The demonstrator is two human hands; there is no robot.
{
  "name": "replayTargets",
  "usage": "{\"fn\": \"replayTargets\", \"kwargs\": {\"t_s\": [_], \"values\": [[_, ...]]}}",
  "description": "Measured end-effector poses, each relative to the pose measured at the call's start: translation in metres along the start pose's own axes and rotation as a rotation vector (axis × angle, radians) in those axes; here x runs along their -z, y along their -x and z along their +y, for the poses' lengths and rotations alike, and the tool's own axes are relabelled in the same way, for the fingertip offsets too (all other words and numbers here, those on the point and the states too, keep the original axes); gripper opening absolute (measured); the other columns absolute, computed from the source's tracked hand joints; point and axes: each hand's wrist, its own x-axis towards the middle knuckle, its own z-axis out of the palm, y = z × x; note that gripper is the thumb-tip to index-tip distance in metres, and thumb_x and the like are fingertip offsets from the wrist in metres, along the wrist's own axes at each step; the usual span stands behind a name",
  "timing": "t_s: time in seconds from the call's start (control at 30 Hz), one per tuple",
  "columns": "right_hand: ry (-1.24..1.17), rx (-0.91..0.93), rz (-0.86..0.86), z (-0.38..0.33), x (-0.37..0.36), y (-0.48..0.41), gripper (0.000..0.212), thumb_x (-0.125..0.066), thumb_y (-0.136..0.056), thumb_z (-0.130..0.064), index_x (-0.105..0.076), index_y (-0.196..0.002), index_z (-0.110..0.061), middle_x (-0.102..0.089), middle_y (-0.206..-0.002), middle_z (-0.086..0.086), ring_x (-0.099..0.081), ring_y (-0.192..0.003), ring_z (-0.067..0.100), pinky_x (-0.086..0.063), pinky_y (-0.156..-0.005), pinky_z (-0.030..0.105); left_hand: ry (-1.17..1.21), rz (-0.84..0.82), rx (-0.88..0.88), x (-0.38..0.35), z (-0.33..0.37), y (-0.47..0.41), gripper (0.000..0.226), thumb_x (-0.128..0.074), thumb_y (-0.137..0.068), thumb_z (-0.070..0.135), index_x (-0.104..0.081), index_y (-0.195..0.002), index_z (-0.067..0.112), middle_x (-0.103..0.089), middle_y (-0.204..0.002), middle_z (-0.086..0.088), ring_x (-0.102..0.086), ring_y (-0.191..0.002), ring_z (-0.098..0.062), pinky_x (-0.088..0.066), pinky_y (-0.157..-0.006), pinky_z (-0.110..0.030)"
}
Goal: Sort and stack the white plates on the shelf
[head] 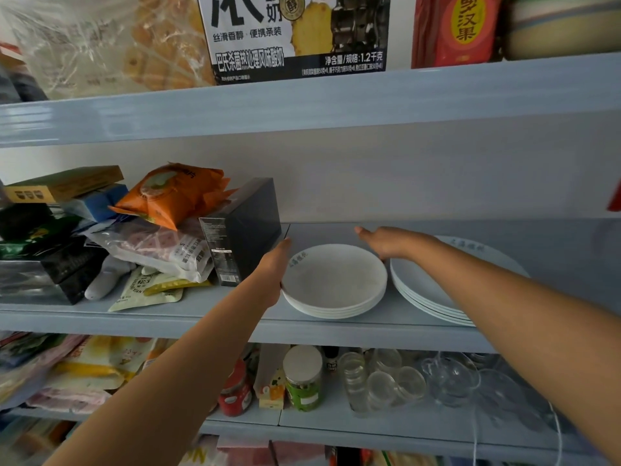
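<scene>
Head view: you are reaching both arms onto the pale blue shelf (201, 319). Your left hand (274, 267) is laying straight, released fingers against the left rim of the smaller stack of round white plates (336, 280). Your right hand (391, 243) is resting flat, fingers extended and grasping nothing, at that stack's far right rim, beside the larger stack of white plates (423, 290).
</scene>
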Motion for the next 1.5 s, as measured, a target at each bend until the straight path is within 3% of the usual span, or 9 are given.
{"fn": "replayTargets", "kwargs": {"t_s": [0.13,0.3,0.43,0.57,0.8,1.0,1.2,1.33,1.5], "values": [[0.199,0.065,0.078,0.007,-0.004,0.003,0.08,-0.014,-0.095,-0.064,-0.049,-0.137,-0.005,-0.048,-0.144,0.019,-0.046,-0.131,0.034,-0.032,-0.111,0.047,0.021,-0.049,-0.026,-0.001,0.001,0.0,0.057,-0.044,-0.095,0.054,-0.05,-0.134,0.012,-0.062,-0.102,-0.007,-0.058,-0.098,-0.029,-0.045,-0.089,-0.043],[0.257,0.131,0.106,0.014,-0.005,0.005,0.079,-0.014,-0.096,-0.064,-0.057,-0.122,-0.002,-0.056,-0.133,0.021,-0.053,-0.121,0.035,-0.038,-0.104,0.044,0.044,-0.042,-0.044,-0.002,0.002,0.003,0.05,-0.044,-0.098,0.047,-0.051,-0.13,0.009,-0.059,-0.088,-0.005,-0.058,-0.079,-0.024,-0.045,-0.084,-0.04],[0.254,0.158,0.089,0.019,-0.005,0.001,0.08,-0.014,-0.091,-0.07,-0.06,-0.111,-0.009,-0.058,-0.13,0.021,-0.054,-0.119,0.035,-0.039,-0.105,0.047,0.047,0.022,-0.024,-0.004,0.001,0.005,0.043,-0.042,-0.099,0.043,-0.051,-0.124,0.009,-0.056,-0.09,-0.007,-0.058,-0.099,-0.031,-0.047,-0.097,-0.041],[0.187,0.131,0.087,0.02,-0.003,-0.001,0.089,-0.013,-0.09,-0.071,-0.054,-0.132,-0.005,-0.051,-0.141,0.02,-0.049,-0.128,0.034,-0.035,-0.109,0.046,0.023,0.024,0.006,-0.007,0.0,0.008,0.034,-0.041,-0.098,0.044,-0.055,-0.101,0.014,-0.059,-0.092,-0.01,-0.059,-0.1,-0.032,-0.048,-0.1,-0.047],[0.119,0.128,0.079,0.023,0.0,0.001,0.081,-0.017,-0.095,-0.065,-0.062,-0.115,-0.001,-0.054,-0.135,0.027,-0.052,-0.126,0.033,-0.037,-0.103,0.036,0.045,-0.021,-0.012,-0.007,0.001,0.01,0.051,-0.044,-0.094,0.054,-0.06,-0.122,0.015,-0.068,-0.106,-0.013,-0.065,-0.101,-0.036,-0.05,-0.098,-0.051],[0.065,0.189,0.105,0.026,0.003,0.01,0.075,-0.02,-0.099,-0.058,-0.058,-0.126,0.001,-0.056,-0.134,0.023,-0.053,-0.123,0.032,-0.037,-0.095,0.034,-0.097,0.06,-0.078,-0.011,0.007,0.013,0.048,-0.043,-0.095,0.047,-0.054,-0.124,0.011,-0.062,-0.106,-0.011,-0.058,-0.094,-0.029,-0.045,-0.088,-0.04],[0.008,0.241,0.192,0.043,0.02,0.017,0.057,-0.026,-0.099,-0.054,-0.061,-0.094,-0.01,-0.06,-0.1,0.013,-0.059,-0.103,0.027,-0.042,-0.091,0.033,-0.294,0.09,-0.307,-0.048,0.023,0.027,0.049,-0.04,-0.099,0.041,-0.05,-0.134,0.008,-0.054,-0.129,-0.015,-0.052,-0.116,-0.034,-0.038,-0.1,-0.042],[-0.046,0.286,0.224,0.051,0.022,0.029,0.061,-0.03,-0.099,-0.052,-0.059,-0.125,-0.005,-0.056,-0.137,0.015,-0.052,-0.125,0.027,-0.038,-0.107,0.038,-0.387,0.044,-0.336,-0.066,0.019,0.035,0.048,-0.038,-0.1,0.039,-0.047,-0.138,0.011,-0.05,-0.133,-0.013,-0.049,-0.116,-0.031,-0.035,-0.092,-0.037],[-0.153,0.276,0.468,0.076,0.028,0.05,0.043,-0.042,-0.101,-0.037,-0.063,-0.121,-0.005,-0.063,-0.128,0.015,-0.056,-0.121,0.029,-0.04,-0.101,0.035,-0.464,0.055,-0.356,-0.061,0.012,0.04,0.046,-0.039,-0.099,0.037,-0.049,-0.135,0.009,-0.054,-0.129,-0.014,-0.051,-0.105,-0.03,-0.037,-0.09,-0.034]]}}
